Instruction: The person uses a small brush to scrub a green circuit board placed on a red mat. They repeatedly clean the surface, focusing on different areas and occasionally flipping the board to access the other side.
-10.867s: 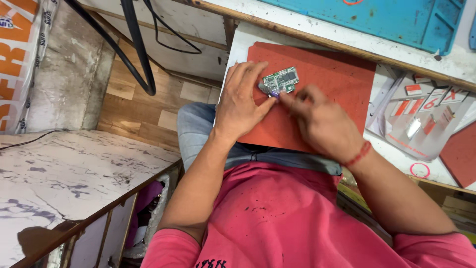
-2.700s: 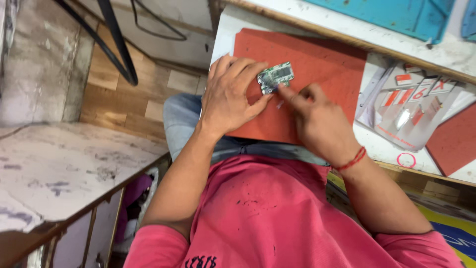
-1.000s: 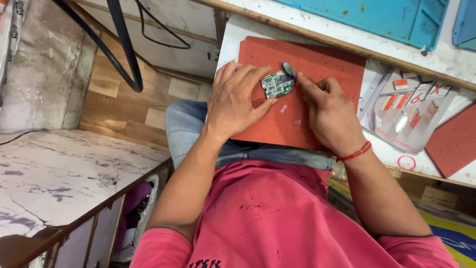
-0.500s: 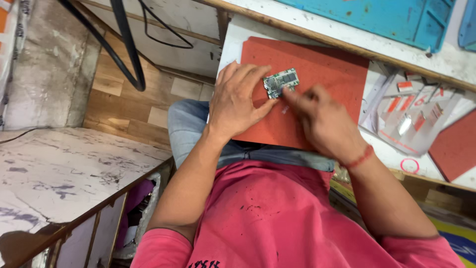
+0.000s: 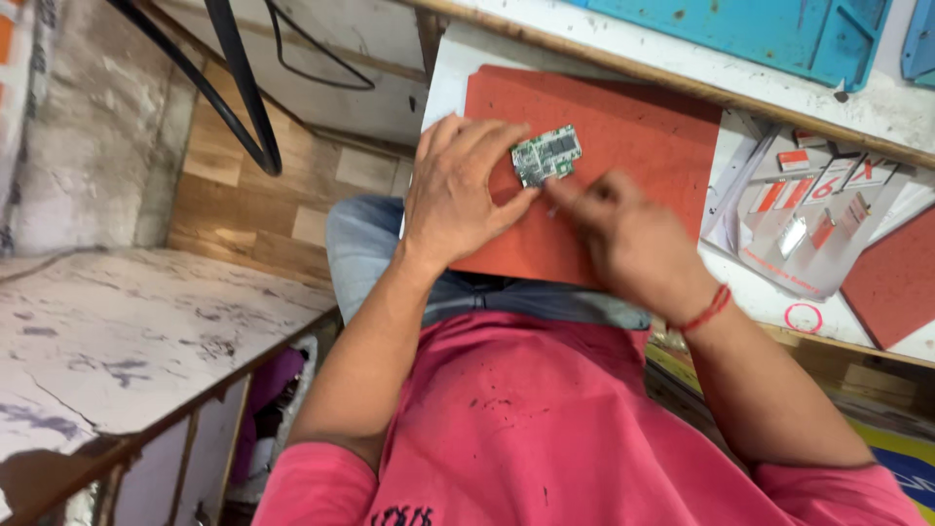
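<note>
A small green circuit board point(image 5: 547, 154) lies on a red mat point(image 5: 633, 117) on the white desk. My left hand point(image 5: 456, 195) rests on the mat, its fingertips pressing the board's left edge and holding it in place. My right hand point(image 5: 628, 239), with a red thread around the wrist, is blurred by motion. Its fingers are pinched together just below and right of the board. Whether they hold a small tool is not visible.
A blue mat point(image 5: 769, 29) lies at the far edge. Clear packets of small red-and-white parts point(image 5: 818, 229) and a second red mat point(image 5: 891, 282) sit to the right. Black cables point(image 5: 234, 88) hang at the left above a marbled white surface point(image 5: 117, 331).
My right hand has drawn back slightly from the board's right side toward its lower right corner and is in motion. The left hand keeps its hold on the board.
</note>
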